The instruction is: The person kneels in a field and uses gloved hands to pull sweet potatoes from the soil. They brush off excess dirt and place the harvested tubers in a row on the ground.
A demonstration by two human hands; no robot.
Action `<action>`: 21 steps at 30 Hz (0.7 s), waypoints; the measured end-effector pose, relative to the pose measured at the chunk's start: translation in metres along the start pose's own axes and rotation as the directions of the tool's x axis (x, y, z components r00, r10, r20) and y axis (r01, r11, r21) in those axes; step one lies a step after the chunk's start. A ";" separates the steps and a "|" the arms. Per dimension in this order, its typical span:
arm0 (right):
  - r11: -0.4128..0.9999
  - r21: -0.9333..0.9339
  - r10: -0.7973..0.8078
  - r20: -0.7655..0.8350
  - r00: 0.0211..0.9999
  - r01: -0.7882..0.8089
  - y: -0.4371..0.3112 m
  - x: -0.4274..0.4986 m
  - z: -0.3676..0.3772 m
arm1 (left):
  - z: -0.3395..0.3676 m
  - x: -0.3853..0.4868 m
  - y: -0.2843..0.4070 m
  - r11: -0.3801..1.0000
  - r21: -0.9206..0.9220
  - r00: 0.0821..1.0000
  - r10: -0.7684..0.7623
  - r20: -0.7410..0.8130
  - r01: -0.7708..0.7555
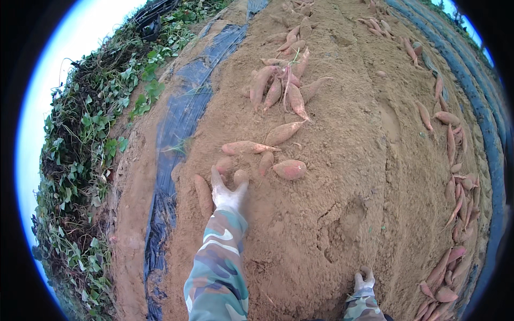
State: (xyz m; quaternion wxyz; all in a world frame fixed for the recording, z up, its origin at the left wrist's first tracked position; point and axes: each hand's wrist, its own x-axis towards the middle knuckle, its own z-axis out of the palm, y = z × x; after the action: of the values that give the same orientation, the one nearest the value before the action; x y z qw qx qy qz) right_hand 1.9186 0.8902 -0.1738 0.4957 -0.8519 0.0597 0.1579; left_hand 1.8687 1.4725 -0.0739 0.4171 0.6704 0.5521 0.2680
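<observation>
My left hand point(229, 194), in a soil-stained white glove, reaches down with thumb and fingers spread. Between them lies a small round sweet potato point(241, 176), with a reddish one point(224, 165) just beyond the fingertips. A long sweet potato point(204, 196) rests to the left of this hand. Farther right are a short upright one point(266, 162) and a plump one point(290, 169). Two slender ones, a left one point(247, 147) and a right one point(284, 133), lie above them. My right hand point(364, 277), also gloved, hangs low over bare soil, fingers curved and nothing visible in it.
A clump of sweet potatoes point(281, 86) still joined to its stem lies ahead. Torn black plastic mulch point(180, 108) runs along the left, beside leafy vines point(88, 160). On the right, a row of sweet potatoes point(461, 200) borders a film-covered ridge point(488, 132).
</observation>
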 end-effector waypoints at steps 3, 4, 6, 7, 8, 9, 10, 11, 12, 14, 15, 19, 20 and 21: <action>0.974 -0.059 0.218 0.009 0.976 -0.217 0.002 0.010 -0.006 | -0.007 0.042 -0.010 0.995 -0.065 0.972 0.064 -0.224 -0.080; 0.989 -0.064 0.134 0.034 0.990 -0.132 0.002 0.013 -0.006 | -0.007 0.052 -0.011 0.994 -0.081 0.991 0.070 -0.115 -0.080; 0.983 -0.154 0.103 -0.003 0.995 -0.102 0.001 0.015 -0.004 | -0.006 0.063 -0.010 0.988 -0.152 0.999 -0.005 0.039 0.011; 0.994 -0.089 0.058 0.014 0.998 -0.057 -0.001 0.014 -0.002 | -0.005 0.064 -0.008 0.977 -0.203 0.996 -0.043 0.080 0.058; 0.997 -0.069 0.044 -0.021 0.999 -0.045 -0.002 0.013 0.000 | -0.003 0.061 -0.007 0.962 -0.252 0.989 -0.078 0.127 0.109; 0.998 -0.049 0.033 -0.041 0.999 -0.035 -0.004 0.011 0.004 | 0.000 0.055 -0.006 0.956 -0.258 0.988 -0.119 0.102 0.142; 0.995 -0.084 0.046 -0.049 0.998 -0.051 -0.007 0.008 0.005 | 0.004 0.050 -0.005 0.960 -0.244 0.989 -0.121 0.090 0.139; 0.982 -0.072 0.167 -0.075 0.983 -0.173 -0.009 0.007 0.009 | 0.009 0.044 -0.006 0.992 -0.119 0.999 -0.050 0.009 0.051; 0.985 -0.164 0.037 -0.074 0.997 -0.049 -0.010 0.005 0.009 | 0.012 0.041 -0.008 0.984 -0.175 0.999 -0.040 0.034 0.045; 0.946 -0.285 0.144 -0.066 0.987 -0.157 -0.014 0.005 0.010 | 0.019 0.039 -0.016 0.987 -0.158 0.998 0.010 -0.055 -0.019; 0.921 -0.320 0.210 -0.075 0.975 -0.223 -0.017 0.005 0.011 | 0.022 0.043 -0.020 0.995 -0.103 0.995 -0.015 -0.099 0.005; 0.923 -0.321 0.212 -0.030 0.977 -0.210 -0.031 0.003 0.011 | 0.018 0.055 -0.039 0.970 -0.236 0.998 -0.052 0.022 0.056; 0.914 -0.348 0.217 -0.018 0.976 -0.210 -0.034 0.003 0.011 | 0.015 0.060 -0.042 0.956 -0.287 0.999 0.051 -0.006 -0.051; 0.911 -0.349 0.226 -0.024 0.974 -0.220 -0.037 0.002 0.013 | 0.012 0.062 -0.043 0.930 -0.366 0.998 0.054 0.032 -0.039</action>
State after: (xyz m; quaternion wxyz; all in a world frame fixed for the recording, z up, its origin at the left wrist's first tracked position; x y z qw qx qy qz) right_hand 1.9270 0.9199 -0.1493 0.3156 -0.9126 0.1231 0.2288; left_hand 1.8718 1.5312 -0.1236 0.5392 0.5997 0.4679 0.3616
